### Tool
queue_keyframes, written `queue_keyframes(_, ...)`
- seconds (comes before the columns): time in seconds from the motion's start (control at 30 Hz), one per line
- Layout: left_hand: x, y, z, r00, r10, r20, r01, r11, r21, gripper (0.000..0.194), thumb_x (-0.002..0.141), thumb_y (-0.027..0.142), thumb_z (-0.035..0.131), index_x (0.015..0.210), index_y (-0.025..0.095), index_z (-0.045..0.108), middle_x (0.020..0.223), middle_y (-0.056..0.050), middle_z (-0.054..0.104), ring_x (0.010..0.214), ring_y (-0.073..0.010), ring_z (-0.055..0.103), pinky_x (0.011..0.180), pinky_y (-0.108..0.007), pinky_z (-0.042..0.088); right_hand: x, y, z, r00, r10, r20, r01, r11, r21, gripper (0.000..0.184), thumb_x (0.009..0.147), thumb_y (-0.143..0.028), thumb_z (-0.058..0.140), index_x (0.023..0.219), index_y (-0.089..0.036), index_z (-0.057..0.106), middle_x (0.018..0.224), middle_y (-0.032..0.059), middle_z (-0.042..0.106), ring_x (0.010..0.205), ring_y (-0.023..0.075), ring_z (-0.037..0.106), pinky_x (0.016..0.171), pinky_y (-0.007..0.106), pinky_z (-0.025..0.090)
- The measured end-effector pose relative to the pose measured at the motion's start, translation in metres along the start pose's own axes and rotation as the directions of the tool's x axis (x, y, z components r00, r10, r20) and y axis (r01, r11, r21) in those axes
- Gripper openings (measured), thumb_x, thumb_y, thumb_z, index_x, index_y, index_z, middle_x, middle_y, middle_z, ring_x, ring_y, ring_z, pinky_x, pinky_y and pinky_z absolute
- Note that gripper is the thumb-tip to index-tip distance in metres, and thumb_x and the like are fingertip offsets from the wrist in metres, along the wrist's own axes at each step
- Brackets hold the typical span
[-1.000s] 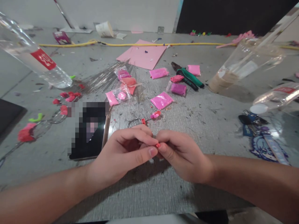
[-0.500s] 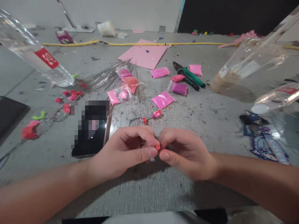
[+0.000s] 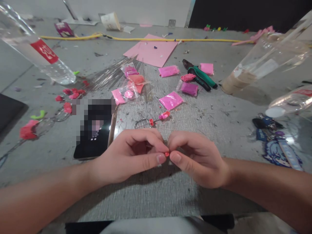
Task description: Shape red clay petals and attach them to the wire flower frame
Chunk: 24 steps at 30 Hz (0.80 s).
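My left hand [image 3: 131, 156] and my right hand [image 3: 195, 156] meet at the table's near middle, fingertips pinched together on a tiny red clay piece [image 3: 167, 154]. Both hands are closed, knuckles curled. Just beyond them lies a bent wire with red and pink clay bits [image 3: 156, 120] on the grey table [image 3: 156, 198]. A phone [image 3: 94, 136] lies flat to the left of my left hand.
Pink clay packets [image 3: 171, 100] and small bags [image 3: 129, 92] lie mid-table, with green-handled pliers [image 3: 201, 76] and a pink sheet [image 3: 152, 50] behind. A water bottle [image 3: 36, 52] stands far left, a plastic cup [image 3: 258, 65] right, keys [image 3: 268, 125] near right, red clay pieces [image 3: 70, 97] left.
The hands stay together on the red piece; the fingers have shifted slightly, the right thumb now under it. The view has tilted down a little.
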<state>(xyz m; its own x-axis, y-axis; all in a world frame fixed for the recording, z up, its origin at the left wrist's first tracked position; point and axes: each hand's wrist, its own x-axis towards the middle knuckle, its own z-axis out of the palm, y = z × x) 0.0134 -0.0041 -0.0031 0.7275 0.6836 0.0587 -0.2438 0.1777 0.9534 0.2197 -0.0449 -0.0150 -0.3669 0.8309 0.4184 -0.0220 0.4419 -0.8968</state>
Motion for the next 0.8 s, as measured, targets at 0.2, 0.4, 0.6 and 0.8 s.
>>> queue_keyframes(0.2,-0.003,0.002,0.0,0.998,-0.059,-0.012,0.06,0.998,0.024,0.006,0.092,0.014,0.073,0.089,0.017,0.078,0.086,-0.002,0.064,0.073,-0.0102,0.06,0.067,-0.022,0.05,-0.001,-0.011,-0.002,0.957,-0.286,-0.05,0.261,0.924,-0.281,0.018,0.083,-0.003,0.066,0.098,-0.012,0.063,0.078,0.0047,0.065,0.07,0.0132,0.061,0.063,0.027,0.053)
queue_keyframes(0.4,-0.001,0.002,0.0,0.997,-0.076,-0.009,0.076,0.996,0.048,0.006,0.091,0.013,0.072,0.088,0.016,0.077,0.086,-0.003,0.065,0.075,-0.0117,0.06,0.068,-0.023,0.05,-0.003,-0.017,0.001,0.939,-0.344,-0.022,0.299,0.844,-0.446,0.02,0.081,0.002,0.067,0.096,-0.011,0.063,0.078,0.0062,0.069,0.072,0.0139,0.062,0.065,0.028,0.056)
queue_keyframes(0.6,-0.001,0.003,0.002,0.997,-0.08,0.002,0.079,0.993,0.088,0.005,0.09,0.013,0.073,0.088,0.015,0.077,0.085,-0.003,0.064,0.075,-0.0122,0.06,0.067,-0.023,0.051,-0.004,-0.017,0.002,0.939,-0.345,-0.015,0.296,0.826,-0.479,0.019,0.084,0.0,0.064,0.098,-0.013,0.063,0.079,0.0051,0.07,0.072,0.0135,0.063,0.064,0.028,0.057)
queue_keyframes(0.8,-0.001,0.004,0.003,0.997,-0.078,0.008,0.077,0.993,0.091,0.006,0.09,0.012,0.073,0.087,0.015,0.077,0.086,-0.003,0.065,0.076,-0.0122,0.061,0.069,-0.023,0.051,-0.006,-0.019,0.001,0.946,-0.323,0.003,0.276,0.802,-0.53,0.019,0.087,-0.002,0.06,0.098,-0.017,0.063,0.079,0.0032,0.07,0.07,0.0125,0.063,0.065,0.027,0.058)
